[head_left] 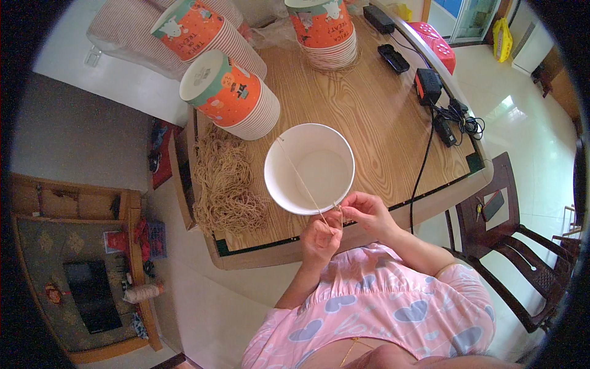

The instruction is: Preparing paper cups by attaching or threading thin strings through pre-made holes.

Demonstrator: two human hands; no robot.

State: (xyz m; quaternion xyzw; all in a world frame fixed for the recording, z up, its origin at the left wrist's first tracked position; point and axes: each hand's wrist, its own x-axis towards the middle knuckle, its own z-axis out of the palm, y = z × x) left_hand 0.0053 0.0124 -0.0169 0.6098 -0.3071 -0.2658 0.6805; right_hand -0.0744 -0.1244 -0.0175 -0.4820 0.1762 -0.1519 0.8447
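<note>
Leftward, at ten o'clock from my left grip (319, 240), a twine heap (227, 184) lies on the surface (384, 107). Next comes the cup (321, 166), mouth up, at twelve o'clock from that grip. The string (300, 175) spans its mouth, straight, its long axis running from the rim near eleven o'clock to the rim between five and six, on my side. Just below that near rim, my left grip is curled, pinching the string. Rightmost, my right grip (367, 214) pinches string at the rim's five o'clock; I can't tell whether its fingertips touch the cup. From there, the cup lies toward ten or eleven, and this grip is the nearer one.
</note>
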